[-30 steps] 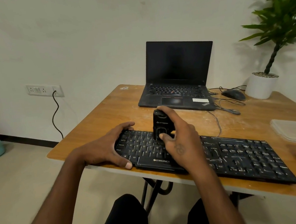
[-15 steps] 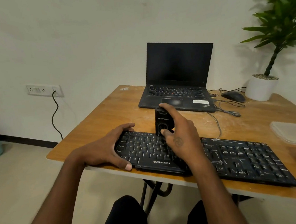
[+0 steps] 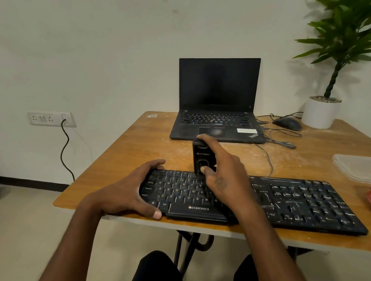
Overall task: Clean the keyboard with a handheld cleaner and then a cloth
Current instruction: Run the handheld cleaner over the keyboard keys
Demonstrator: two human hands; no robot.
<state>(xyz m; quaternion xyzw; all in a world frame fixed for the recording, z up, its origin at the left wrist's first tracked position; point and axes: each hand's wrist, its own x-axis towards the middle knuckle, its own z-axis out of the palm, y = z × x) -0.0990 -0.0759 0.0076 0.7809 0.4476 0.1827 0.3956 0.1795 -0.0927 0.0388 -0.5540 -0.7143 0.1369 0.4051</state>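
While the long black plastic keyboard (image 3: 294, 200) lies along the near edge of the wooden table (image 3: 122, 155), the left hand (image 3: 126, 194) grips its left end, thumb on the front edge and fingers curled over the back. The right hand (image 3: 224, 173) holds the upright black handheld cleaner (image 3: 200, 156) at the keyboard's back row, forefinger over its top, thumb on its front. Farther back stand an open black laptop (image 3: 219, 100), a black mouse (image 3: 287, 123) and a white-potted green plant (image 3: 322, 111).
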